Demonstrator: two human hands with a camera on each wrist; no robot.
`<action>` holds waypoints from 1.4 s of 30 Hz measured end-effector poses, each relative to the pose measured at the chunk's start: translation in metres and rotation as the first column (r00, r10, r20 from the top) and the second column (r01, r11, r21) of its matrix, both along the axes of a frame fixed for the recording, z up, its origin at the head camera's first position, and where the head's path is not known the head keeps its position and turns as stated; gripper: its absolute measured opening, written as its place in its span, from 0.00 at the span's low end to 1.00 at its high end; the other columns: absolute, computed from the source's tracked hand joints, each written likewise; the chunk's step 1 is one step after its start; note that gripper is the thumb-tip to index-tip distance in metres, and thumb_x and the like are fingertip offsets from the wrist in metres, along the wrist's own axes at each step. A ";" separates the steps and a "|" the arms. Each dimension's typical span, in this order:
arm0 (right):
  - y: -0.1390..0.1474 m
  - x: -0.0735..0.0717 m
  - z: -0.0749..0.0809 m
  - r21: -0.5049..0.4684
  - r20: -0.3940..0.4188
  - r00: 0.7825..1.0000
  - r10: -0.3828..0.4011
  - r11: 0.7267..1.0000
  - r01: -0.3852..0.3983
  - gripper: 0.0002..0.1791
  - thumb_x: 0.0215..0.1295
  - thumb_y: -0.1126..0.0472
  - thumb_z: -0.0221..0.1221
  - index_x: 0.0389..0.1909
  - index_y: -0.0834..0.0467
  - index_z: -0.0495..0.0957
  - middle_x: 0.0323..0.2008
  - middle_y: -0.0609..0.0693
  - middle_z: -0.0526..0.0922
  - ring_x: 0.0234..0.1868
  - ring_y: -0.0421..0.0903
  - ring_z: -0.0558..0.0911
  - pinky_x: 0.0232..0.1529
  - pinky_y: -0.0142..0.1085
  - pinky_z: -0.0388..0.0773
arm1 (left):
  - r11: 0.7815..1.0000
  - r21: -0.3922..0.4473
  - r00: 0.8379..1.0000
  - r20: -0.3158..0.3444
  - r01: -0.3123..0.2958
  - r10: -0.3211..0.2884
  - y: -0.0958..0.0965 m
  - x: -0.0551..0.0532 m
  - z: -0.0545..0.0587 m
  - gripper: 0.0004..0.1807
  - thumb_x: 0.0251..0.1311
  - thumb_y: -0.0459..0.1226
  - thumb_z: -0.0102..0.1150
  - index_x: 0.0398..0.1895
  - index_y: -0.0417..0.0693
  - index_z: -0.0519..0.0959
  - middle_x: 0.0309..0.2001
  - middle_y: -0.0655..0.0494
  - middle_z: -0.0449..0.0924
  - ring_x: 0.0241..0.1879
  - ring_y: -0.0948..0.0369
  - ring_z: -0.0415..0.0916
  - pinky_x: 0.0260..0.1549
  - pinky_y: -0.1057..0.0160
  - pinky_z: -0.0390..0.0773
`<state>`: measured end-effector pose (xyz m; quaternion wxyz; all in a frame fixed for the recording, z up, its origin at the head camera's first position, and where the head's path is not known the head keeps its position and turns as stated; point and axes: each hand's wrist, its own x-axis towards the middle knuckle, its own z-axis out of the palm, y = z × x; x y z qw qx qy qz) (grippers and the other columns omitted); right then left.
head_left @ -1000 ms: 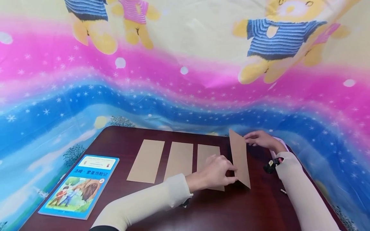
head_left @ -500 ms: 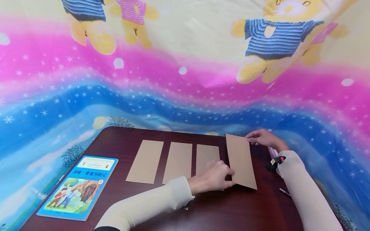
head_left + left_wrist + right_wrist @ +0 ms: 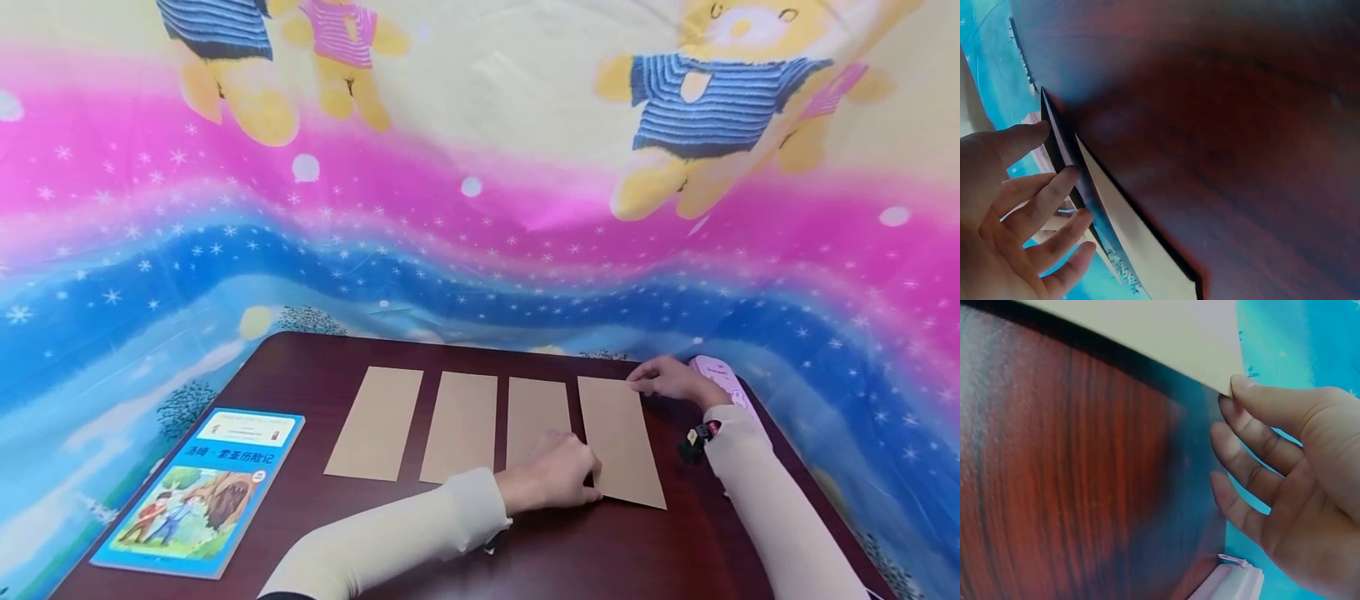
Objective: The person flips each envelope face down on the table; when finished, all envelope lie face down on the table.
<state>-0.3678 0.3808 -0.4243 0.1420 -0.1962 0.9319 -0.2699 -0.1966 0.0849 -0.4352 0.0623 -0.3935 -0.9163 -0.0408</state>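
Observation:
A plain brown card (image 3: 622, 442), stiff and rectangular, lies at the right end of a row, low over the table. My left hand (image 3: 557, 473) pinches its near left corner between thumb and fingers. At the far right corner my right hand (image 3: 675, 379) grips it; in the right wrist view the thumb lies on top of the card (image 3: 1147, 334) and the index finger is under it, with the other fingers loosely bent. To the left lie three similar cards: the left one (image 3: 375, 423), the middle one (image 3: 460, 425) and one (image 3: 538, 404) partly hidden behind my left hand.
A blue picture-covered book (image 3: 195, 500) lies at the left of the dark reddish-brown table (image 3: 300, 367). A pink case (image 3: 716, 371) is at the right edge, partly hidden by my right arm. A cloth (image 3: 480, 217) printed with bears hangs behind the table.
The right-hand card has gone from standing steeply tilted to nearly flat, in line with the row. Both hands have lowered with it and keep their hold on its corners.

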 end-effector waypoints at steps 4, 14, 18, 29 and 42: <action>-0.003 0.001 -0.004 0.014 -0.023 0.999 0.028 1.000 -0.028 0.15 0.73 0.59 0.61 0.51 0.67 0.84 0.45 0.63 0.88 0.38 0.48 0.86 0.42 0.44 0.83 | 1.000 -0.023 1.000 -0.007 -0.011 0.011 0.004 0.000 -0.003 0.08 0.58 0.58 0.69 0.24 0.74 0.87 0.25 0.77 0.84 0.31 0.70 0.79 0.33 0.66 0.72; -0.013 0.003 -0.011 0.059 -0.041 0.999 0.011 0.998 -0.008 0.11 0.72 0.58 0.63 0.45 0.63 0.84 0.41 0.57 0.87 0.43 0.49 0.83 0.45 0.46 0.80 | 0.996 -0.086 0.999 -0.028 -0.031 0.029 0.007 0.002 -0.005 0.11 0.56 0.57 0.70 0.19 0.74 0.83 0.29 0.76 0.83 0.35 0.66 0.73 0.34 0.66 0.69; -0.014 0.001 -0.015 0.074 -0.058 0.998 0.025 0.997 -0.021 0.10 0.72 0.57 0.63 0.43 0.61 0.84 0.41 0.56 0.87 0.45 0.52 0.84 0.47 0.50 0.81 | 0.995 -0.092 0.999 -0.039 -0.031 0.028 0.007 0.002 -0.006 0.10 0.57 0.59 0.70 0.21 0.76 0.85 0.33 0.76 0.84 0.37 0.65 0.73 0.35 0.66 0.69; -0.016 0.001 -0.016 0.085 -0.065 0.998 -0.006 0.996 0.012 0.10 0.70 0.57 0.64 0.42 0.60 0.84 0.36 0.53 0.86 0.36 0.46 0.79 0.42 0.42 0.77 | 0.994 -0.102 0.999 -0.046 -0.027 0.023 0.008 0.001 -0.008 0.08 0.58 0.59 0.69 0.23 0.77 0.86 0.35 0.74 0.83 0.38 0.66 0.74 0.35 0.67 0.69; -0.017 0.004 -0.019 0.078 -0.086 0.996 -0.019 0.997 0.026 0.09 0.71 0.58 0.64 0.43 0.60 0.84 0.35 0.53 0.84 0.36 0.46 0.77 0.42 0.42 0.76 | 0.996 -0.086 0.999 -0.040 -0.003 -0.001 0.010 -0.001 -0.009 0.10 0.58 0.58 0.69 0.20 0.77 0.85 0.33 0.76 0.82 0.35 0.66 0.73 0.33 0.68 0.68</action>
